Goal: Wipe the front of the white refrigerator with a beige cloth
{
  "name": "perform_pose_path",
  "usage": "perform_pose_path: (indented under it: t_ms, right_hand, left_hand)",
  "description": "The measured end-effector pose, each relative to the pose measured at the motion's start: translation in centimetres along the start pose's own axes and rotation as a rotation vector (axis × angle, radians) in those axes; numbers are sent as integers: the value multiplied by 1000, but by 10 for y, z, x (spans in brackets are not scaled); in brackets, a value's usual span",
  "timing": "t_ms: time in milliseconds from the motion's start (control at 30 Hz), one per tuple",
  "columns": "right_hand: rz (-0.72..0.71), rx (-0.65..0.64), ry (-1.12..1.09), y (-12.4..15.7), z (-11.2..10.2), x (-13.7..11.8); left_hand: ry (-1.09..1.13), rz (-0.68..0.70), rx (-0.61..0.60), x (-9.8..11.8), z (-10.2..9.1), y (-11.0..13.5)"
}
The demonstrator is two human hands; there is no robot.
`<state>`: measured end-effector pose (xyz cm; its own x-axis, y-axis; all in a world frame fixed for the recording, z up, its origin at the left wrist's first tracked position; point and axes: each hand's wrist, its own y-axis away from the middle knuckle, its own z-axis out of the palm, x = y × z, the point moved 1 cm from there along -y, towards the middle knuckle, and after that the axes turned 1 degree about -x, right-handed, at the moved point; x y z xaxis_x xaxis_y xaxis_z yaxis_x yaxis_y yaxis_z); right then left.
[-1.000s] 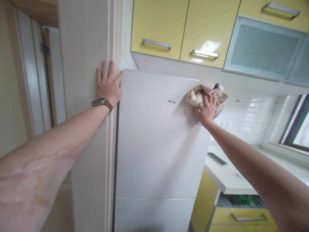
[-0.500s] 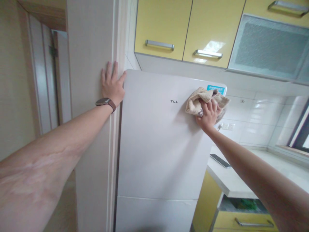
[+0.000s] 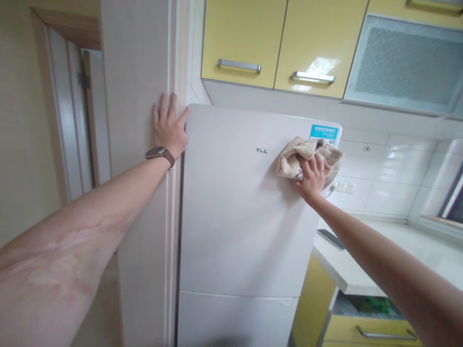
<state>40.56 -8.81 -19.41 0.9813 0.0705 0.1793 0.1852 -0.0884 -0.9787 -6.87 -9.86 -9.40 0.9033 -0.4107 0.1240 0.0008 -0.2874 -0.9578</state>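
Observation:
A tall white fridge [image 3: 235,217] fills the middle of the view. My right hand [image 3: 311,174] presses a crumpled beige cloth [image 3: 292,156] against the upper right of the fridge door, just below a blue label [image 3: 324,134] at the door's top right corner. My left hand [image 3: 168,126] lies flat, fingers spread, on the pale door frame [image 3: 144,193] beside the fridge's top left corner. A watch [image 3: 159,153] with a brown strap is on my left wrist.
Yellow wall cabinets [image 3: 275,43] with metal handles hang above the fridge. A white counter [image 3: 365,262] with a dark phone [image 3: 330,239] runs to the right, over a yellow drawer [image 3: 372,330]. A doorway [image 3: 72,120] opens at the left.
My right hand has slid the cloth down and slightly left on the door, uncovering the blue label at the top right corner. My left hand has stayed flat on the frame.

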Motion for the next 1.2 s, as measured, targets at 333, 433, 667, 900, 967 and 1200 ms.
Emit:
perform_pose_path:
  t_ms: [333, 433, 667, 900, 967, 1200]
  right_hand:
    - [19, -34, 2, 4, -1, 0]
    - [45, -36, -20, -4, -5, -4]
    - [83, -13, -49, -74, -1, -54]
    - [-64, 51, -113, -141, 24, -129]
    - [-120, 27, -131, -151, 27, -142]
    - [-241, -20, -217, -170, 30, -169]
  left_hand:
    - [38, -15, -3, 1, 1, -2]
    - [47, -3, 19, -2, 4, -3]
    - [-16, 8, 25, -4, 3, -3]
    - [-77, -38, 4, -1, -1, -1]
    - [-71, -49, -14, -2, -2, 0]
    - [-82, -33, 13, -7, 0, -1]
